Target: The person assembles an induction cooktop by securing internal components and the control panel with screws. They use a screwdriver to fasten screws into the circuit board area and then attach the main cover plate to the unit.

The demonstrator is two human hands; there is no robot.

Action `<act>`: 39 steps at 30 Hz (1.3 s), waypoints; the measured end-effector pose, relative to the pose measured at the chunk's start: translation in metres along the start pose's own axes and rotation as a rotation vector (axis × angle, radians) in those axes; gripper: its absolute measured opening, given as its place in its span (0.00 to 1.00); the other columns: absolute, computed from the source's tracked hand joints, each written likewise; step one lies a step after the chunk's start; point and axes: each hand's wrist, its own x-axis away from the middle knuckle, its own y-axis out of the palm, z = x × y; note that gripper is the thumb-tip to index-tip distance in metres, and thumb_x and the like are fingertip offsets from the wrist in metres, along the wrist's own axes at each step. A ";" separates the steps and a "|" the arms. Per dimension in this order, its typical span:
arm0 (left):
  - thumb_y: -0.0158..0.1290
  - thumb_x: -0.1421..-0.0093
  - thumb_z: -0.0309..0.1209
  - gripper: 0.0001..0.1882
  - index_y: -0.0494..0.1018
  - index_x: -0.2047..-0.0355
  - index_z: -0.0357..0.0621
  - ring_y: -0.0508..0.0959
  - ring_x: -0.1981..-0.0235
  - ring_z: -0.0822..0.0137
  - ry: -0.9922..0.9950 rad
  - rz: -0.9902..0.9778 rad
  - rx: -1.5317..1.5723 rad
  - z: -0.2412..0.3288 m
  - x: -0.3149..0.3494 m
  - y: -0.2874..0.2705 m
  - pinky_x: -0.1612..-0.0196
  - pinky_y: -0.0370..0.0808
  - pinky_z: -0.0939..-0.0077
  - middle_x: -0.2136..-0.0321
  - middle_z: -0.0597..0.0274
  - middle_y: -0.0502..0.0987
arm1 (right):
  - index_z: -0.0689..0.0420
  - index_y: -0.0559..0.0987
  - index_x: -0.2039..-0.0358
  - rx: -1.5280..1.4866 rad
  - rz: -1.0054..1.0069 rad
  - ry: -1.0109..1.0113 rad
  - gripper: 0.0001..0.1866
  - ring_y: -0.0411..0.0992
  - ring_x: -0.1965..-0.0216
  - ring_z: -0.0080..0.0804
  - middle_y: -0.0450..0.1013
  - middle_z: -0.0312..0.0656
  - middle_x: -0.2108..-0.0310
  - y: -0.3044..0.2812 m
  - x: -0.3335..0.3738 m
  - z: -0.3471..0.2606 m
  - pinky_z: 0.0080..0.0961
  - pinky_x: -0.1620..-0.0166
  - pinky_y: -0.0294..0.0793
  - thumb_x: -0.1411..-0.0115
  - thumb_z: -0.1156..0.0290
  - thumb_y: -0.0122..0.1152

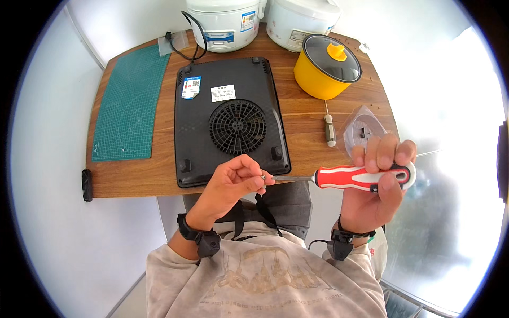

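My left hand [231, 182] pinches a small metal screw [263, 178] between thumb and fingers, just in front of the table's near edge. My right hand [365, 204] is wrapped around the red and white handle of a screwdriver [344, 178]. Its shaft points left, and the tip meets or nearly meets the screw at my left fingertips; contact is too small to tell. Beyond my left hand, a black induction cooker [196, 140] lies upside down on the table, with its round fan grille, labels and corner feet facing up.
A green cutting mat [130, 106] lies at the left. Two white rice cookers [225, 21] stand at the back. To the right are a yellow pot [318, 77] with a glass lid, a second screwdriver [330, 130] and a clear plastic tray [350, 130] holding small dark parts.
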 end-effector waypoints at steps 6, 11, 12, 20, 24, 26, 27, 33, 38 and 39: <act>0.58 0.35 0.19 0.05 0.75 0.60 0.41 0.84 0.55 0.63 -0.002 0.033 -0.065 0.002 0.005 0.002 0.56 0.82 0.75 0.59 0.57 0.83 | 0.50 0.66 0.54 -0.013 -0.023 0.015 0.18 0.67 0.63 0.28 0.68 0.37 0.63 -0.002 -0.002 0.008 0.34 0.56 0.68 0.41 0.74 0.64; 0.59 0.36 0.19 0.04 0.77 0.62 0.39 0.85 0.56 0.62 -0.009 0.063 -0.098 0.002 0.007 0.006 0.55 0.83 0.73 0.61 0.56 0.83 | 0.50 0.66 0.52 -0.034 0.001 0.014 0.17 0.66 0.62 0.28 0.68 0.37 0.62 -0.008 0.001 0.014 0.34 0.55 0.67 0.39 0.74 0.61; 0.59 0.36 0.18 0.04 0.77 0.62 0.39 0.85 0.57 0.63 -0.006 0.072 -0.129 0.001 0.007 0.006 0.55 0.83 0.73 0.61 0.56 0.83 | 0.51 0.67 0.52 -0.032 0.010 0.013 0.17 0.66 0.62 0.28 0.68 0.38 0.62 -0.009 0.002 0.015 0.34 0.55 0.67 0.38 0.74 0.61; 0.61 0.38 0.19 0.04 0.77 0.64 0.38 0.83 0.63 0.72 0.093 0.134 -0.229 -0.002 0.008 0.013 0.55 0.82 0.76 0.63 0.57 0.83 | 0.52 0.66 0.50 0.097 0.068 0.008 0.20 0.70 0.59 0.32 0.69 0.41 0.57 -0.003 0.010 0.020 0.36 0.53 0.71 0.38 0.66 0.65; 0.61 0.38 0.20 0.05 0.76 0.64 0.39 0.83 0.63 0.71 0.061 0.122 -0.216 -0.002 0.011 0.007 0.56 0.81 0.77 0.63 0.58 0.83 | 0.54 0.66 0.49 0.161 -0.116 0.039 0.27 0.73 0.55 0.36 0.69 0.45 0.57 -0.005 0.005 0.012 0.34 0.52 0.74 0.42 0.59 0.68; 0.61 0.38 0.20 0.05 0.76 0.63 0.39 0.83 0.63 0.71 0.081 0.129 -0.172 0.000 0.012 0.007 0.57 0.81 0.78 0.62 0.58 0.83 | 0.54 0.66 0.46 0.370 -0.172 0.092 0.31 0.76 0.55 0.38 0.73 0.49 0.57 -0.016 0.008 -0.001 0.32 0.52 0.76 0.45 0.58 0.69; 0.60 0.37 0.20 0.06 0.76 0.61 0.39 0.83 0.62 0.72 0.085 0.119 -0.177 0.001 0.012 0.004 0.55 0.80 0.78 0.62 0.58 0.83 | 0.54 0.65 0.45 0.484 -0.214 0.081 0.31 0.76 0.56 0.38 0.74 0.50 0.56 -0.024 0.010 -0.005 0.32 0.53 0.76 0.45 0.60 0.69; 0.58 0.36 0.19 0.09 0.75 0.55 0.39 0.82 0.54 0.68 0.051 0.029 -0.209 -0.003 0.003 0.002 0.49 0.79 0.73 0.53 0.52 0.81 | 0.55 0.57 0.38 0.637 -0.234 -0.142 0.37 0.81 0.59 0.45 0.76 0.64 0.53 -0.031 0.019 -0.010 0.37 0.55 0.83 0.39 0.66 0.71; 0.55 0.34 0.20 0.14 0.72 0.48 0.38 0.79 0.46 0.64 0.291 0.059 -0.401 -0.001 -0.012 -0.001 0.43 0.77 0.69 0.50 0.52 0.80 | 0.58 0.60 0.37 0.856 -0.210 -0.245 0.37 0.81 0.59 0.42 0.77 0.62 0.54 -0.053 0.021 -0.022 0.32 0.54 0.82 0.40 0.69 0.72; 0.56 0.35 0.20 0.15 0.73 0.48 0.40 0.80 0.47 0.62 0.305 0.092 -0.495 -0.001 -0.015 -0.003 0.43 0.77 0.67 0.50 0.52 0.81 | 0.58 0.60 0.38 0.891 -0.213 -0.241 0.36 0.81 0.59 0.41 0.77 0.61 0.54 -0.055 0.022 -0.021 0.31 0.54 0.82 0.40 0.71 0.72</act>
